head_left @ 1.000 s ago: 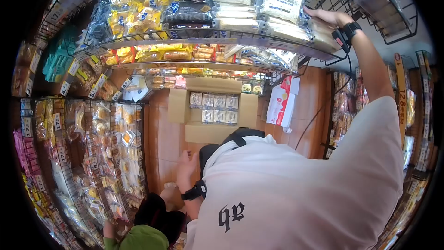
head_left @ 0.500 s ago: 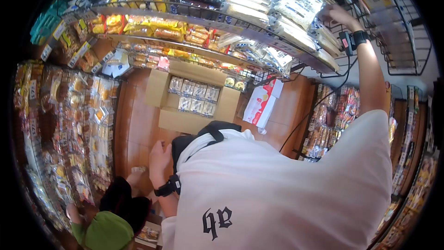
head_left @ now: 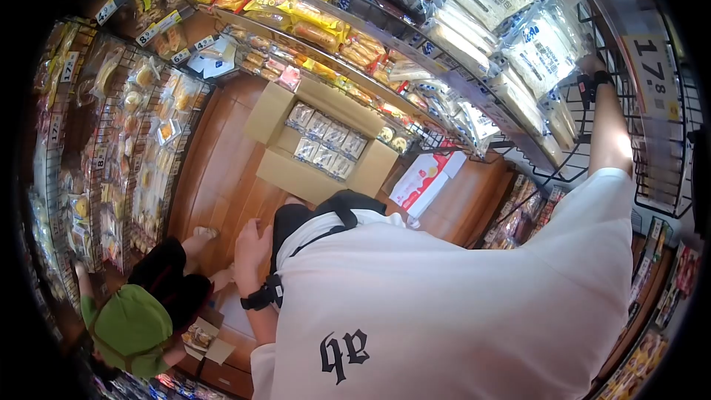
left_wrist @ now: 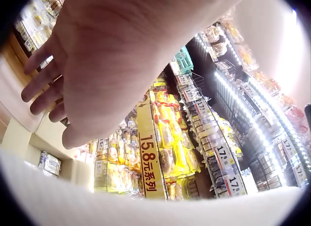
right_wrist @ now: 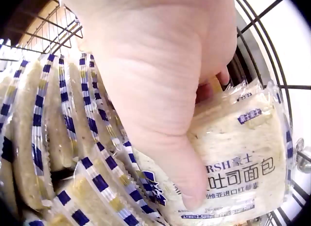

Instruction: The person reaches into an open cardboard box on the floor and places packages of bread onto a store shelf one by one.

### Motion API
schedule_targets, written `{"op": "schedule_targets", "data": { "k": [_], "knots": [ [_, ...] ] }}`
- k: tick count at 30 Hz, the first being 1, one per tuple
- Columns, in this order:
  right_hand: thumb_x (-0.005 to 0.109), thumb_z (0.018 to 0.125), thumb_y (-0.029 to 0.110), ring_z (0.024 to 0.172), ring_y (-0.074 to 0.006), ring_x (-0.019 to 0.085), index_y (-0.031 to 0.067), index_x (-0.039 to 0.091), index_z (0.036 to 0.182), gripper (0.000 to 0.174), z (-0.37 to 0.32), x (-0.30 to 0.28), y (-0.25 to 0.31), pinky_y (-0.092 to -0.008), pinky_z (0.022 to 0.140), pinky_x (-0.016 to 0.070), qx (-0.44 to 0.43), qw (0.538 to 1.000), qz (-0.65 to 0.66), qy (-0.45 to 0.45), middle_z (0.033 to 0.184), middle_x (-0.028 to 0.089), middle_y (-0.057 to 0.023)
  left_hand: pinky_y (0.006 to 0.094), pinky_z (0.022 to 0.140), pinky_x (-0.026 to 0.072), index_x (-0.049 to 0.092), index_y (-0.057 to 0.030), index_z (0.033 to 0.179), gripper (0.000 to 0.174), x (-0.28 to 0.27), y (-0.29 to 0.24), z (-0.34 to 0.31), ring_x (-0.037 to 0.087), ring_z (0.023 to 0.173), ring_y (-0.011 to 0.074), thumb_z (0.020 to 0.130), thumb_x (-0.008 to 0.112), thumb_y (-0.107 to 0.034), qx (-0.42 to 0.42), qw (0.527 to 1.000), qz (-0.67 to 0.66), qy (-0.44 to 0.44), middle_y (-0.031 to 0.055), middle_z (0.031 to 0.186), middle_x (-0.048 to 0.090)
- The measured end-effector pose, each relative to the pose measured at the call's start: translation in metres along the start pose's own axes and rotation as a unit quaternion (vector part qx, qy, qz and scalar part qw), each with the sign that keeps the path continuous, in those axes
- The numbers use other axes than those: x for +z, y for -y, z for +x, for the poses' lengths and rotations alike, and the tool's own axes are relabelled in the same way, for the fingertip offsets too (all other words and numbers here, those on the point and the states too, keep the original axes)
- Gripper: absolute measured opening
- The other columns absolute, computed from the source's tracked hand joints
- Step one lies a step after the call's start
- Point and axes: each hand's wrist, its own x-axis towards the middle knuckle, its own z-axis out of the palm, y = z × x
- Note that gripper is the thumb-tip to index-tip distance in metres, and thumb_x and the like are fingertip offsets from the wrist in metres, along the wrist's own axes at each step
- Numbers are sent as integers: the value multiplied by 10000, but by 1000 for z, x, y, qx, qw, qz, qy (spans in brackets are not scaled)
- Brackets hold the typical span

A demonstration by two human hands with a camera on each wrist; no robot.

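My right hand (head_left: 592,67) reaches into the wire shelf basket at the upper right. In the right wrist view its thumb (right_wrist: 192,189) lies across the printed face of a clear-wrapped toast bread packet (right_wrist: 238,172), and its fingertips show behind the top edge, pinching it. More bread packets (right_wrist: 39,124) with blue-and-white striped seams stand beside the hand. On the shelf, flat white bread packets (head_left: 541,48) lie stacked left of the hand. My left hand (head_left: 252,252) hangs by my waist with fingers loosely extended, holding nothing; its palm fills the upper left wrist view.
An open cardboard box (head_left: 296,174) with rows of small packets stands on the floor. Next to it lies a red-and-white carton (head_left: 426,181). A person in green (head_left: 133,322) is at the lower left. Racks of packaged bread (head_left: 141,130) line the sides.
The head view has turned, and the shelf now slants down to the right. My right hand has moved from the packets' edge deeper into the basket corner. My left hand still hangs low.
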Motion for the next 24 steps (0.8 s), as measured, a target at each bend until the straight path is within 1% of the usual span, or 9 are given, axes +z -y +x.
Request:
{"op": "schedule_targets", "data": {
  "k": [6,13,15,16,18,19,22,23,24],
  "knots": [
    [690,831,237,1051,-316,681,5,710,1125,375,6,8,-8,-408,902,538,-5,1000,-8,12,1192,687,-235,422,940,529,607,42,1213,426,-2,-5,3,674,1081,384,953,635,-294,2,1000,-24,-2,255,1197,677],
    [681,811,207,1086,-327,658,20,714,1116,359,4,17,-24,-411,912,524,-20,999,-2,30,1237,668,-236,423,923,534,604,38,1219,442,4,-4,17,674,1069,380,940,656,-302,38,999,0,1,253,1189,678],
    [678,805,199,1096,-330,652,25,716,1113,356,25,26,-71,-412,915,520,-90,994,-26,63,1249,663,-236,429,917,535,604,33,1221,442,4,-7,20,673,1064,381,940,657,-304,49,999,-1,2,250,1187,678],
    [677,803,195,1101,-332,649,27,717,1112,354,36,33,-98,-413,917,518,-166,982,-47,84,1256,660,-236,428,913,536,603,33,1223,446,4,-9,20,673,1058,377,941,657,-308,52,999,-3,4,248,1182,679],
    [726,755,182,1135,-315,632,26,648,1210,487,-11,8,-13,-394,949,501,-42,997,53,40,1271,654,-220,425,904,538,601,33,1226,454,5,-10,22,673,1046,371,941,658,-316,60,998,-7,8,243,1174,681],
    [750,732,176,1152,-306,623,26,614,1259,565,-42,-3,34,-384,965,493,-5,995,95,20,1279,650,-213,423,901,538,599,36,1227,460,7,-8,24,674,1041,366,941,659,-319,62,998,-8,9,241,1170,682],
    [823,661,157,1203,-281,597,25,511,1405,818,-98,-30,109,-356,1013,469,17,986,166,10,1303,641,-189,416,895,540,596,44,1227,472,11,1,26,677,1029,351,941,662,-326,64,998,-8,12,235,1160,686],
    [848,637,150,1219,-273,588,24,477,1454,906,-112,-35,123,-347,1029,461,14,984,180,13,1311,637,-182,414,894,540,595,48,1225,474,12,3,27,678,1028,347,941,662,-326,64,998,-6,13,235,1158,686],
    [867,607,134,1231,-266,580,23,440,1484,982,-112,-28,115,-338,1047,449,-20,977,212,8,1312,636,-172,412,893,540,594,51,1224,476,14,5,28,679,1027,343,941,663,-326,63,998,-4,14,234,1155,687]
  ]
}}
